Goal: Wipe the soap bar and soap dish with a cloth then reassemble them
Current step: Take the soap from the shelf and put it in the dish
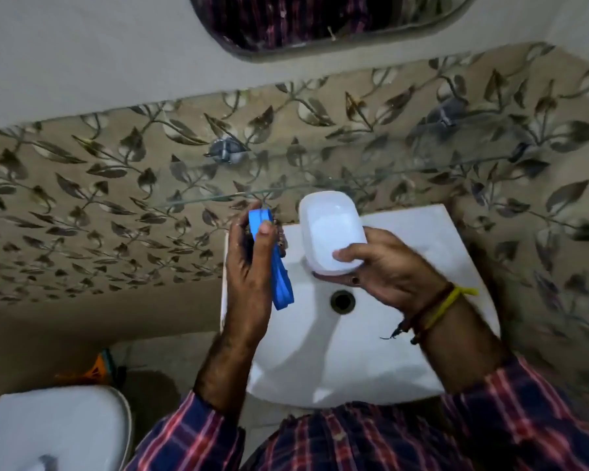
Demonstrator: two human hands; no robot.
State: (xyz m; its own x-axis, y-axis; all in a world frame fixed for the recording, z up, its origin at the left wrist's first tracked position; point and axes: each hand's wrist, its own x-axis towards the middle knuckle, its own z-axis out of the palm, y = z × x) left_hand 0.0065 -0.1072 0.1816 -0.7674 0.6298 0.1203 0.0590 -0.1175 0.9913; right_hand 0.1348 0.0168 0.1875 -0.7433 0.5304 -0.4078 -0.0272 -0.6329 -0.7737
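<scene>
Above the sink point(320, 351) drain, my right hand point(385, 266) pinches the white soap dish point(330, 229) by its near rim, left hand point(249, 263) grips a blue piece point(272, 266); light, stiff, likely slippery plastic.

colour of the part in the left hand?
Bright blue: the left hand holds a blue piece, seen edge-on in the head view.
</scene>
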